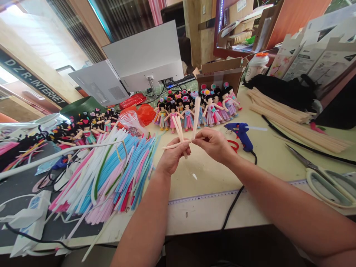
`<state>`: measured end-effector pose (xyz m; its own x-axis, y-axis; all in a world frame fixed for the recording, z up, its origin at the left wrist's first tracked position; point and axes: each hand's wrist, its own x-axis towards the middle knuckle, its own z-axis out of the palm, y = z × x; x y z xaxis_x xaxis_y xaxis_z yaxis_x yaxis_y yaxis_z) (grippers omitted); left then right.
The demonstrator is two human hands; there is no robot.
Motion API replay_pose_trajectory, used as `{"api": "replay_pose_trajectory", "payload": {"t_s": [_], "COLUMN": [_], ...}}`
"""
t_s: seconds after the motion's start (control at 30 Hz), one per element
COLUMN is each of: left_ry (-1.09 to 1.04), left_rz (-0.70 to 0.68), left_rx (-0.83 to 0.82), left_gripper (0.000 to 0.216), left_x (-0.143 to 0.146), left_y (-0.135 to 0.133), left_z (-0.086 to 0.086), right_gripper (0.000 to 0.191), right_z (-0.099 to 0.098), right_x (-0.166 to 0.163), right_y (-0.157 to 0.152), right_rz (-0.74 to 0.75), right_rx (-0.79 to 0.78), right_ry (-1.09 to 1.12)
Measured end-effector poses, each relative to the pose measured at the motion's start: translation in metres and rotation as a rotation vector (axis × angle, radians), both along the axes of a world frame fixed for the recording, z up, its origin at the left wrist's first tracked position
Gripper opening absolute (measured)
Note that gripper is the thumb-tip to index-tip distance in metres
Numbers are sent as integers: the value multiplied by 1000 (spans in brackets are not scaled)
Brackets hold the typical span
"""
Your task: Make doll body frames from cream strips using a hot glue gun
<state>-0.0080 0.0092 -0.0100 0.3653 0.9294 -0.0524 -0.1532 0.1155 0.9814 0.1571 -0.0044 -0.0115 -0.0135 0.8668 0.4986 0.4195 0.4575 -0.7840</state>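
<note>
Cream pipe cleaners (178,128) fan out from my left hand (172,154), whose fingers are closed round their lower part. My right hand (213,142) pinches the same bundle at its right side, where one pipe cleaner (196,115) stands nearly upright. The two hands almost meet above the table. Behind them stand rows of small pipe-cleaner dolls (187,115) with black hair and coloured skirts. A blue glue gun (243,135) lies right of my right hand, beside red-handled scissors (233,145) partly hidden by that hand.
Coloured pipe cleaners (111,170) heap up on the left, near a power strip (33,218). Large scissors (328,178), cream pipe cleaners (294,122) and a white bottle (257,66) are on the right. A monitor (144,55) and cardboard box (219,76) stand behind. A ruler (205,197) lies near the front edge.
</note>
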Motion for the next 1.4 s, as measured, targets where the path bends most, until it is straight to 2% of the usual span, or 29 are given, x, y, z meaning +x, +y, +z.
{"api": "replay_pose_trajectory", "payload": {"t_s": [0.2,0.5,1.07,1.4], "left_ry": [16,73,109,139], "left_rz": [40,81,166,133], "left_rx": [96,210,214,250], "left_gripper": [26,18,18,18], "left_x": [2,5,6,3], "left_y": [0,-3,-4,-3], "left_z": [-2,-1,0,-3], "right_gripper": [21,23,29,30], "right_z": [1,4,0,4], "right_x": [-2,-2,-5,-2], "right_y": [1,0,0,0], "right_rz": [50,59,73,78], "right_rx": [-174,-265,-226,-332], "right_ry": [151,206,170,186]}}
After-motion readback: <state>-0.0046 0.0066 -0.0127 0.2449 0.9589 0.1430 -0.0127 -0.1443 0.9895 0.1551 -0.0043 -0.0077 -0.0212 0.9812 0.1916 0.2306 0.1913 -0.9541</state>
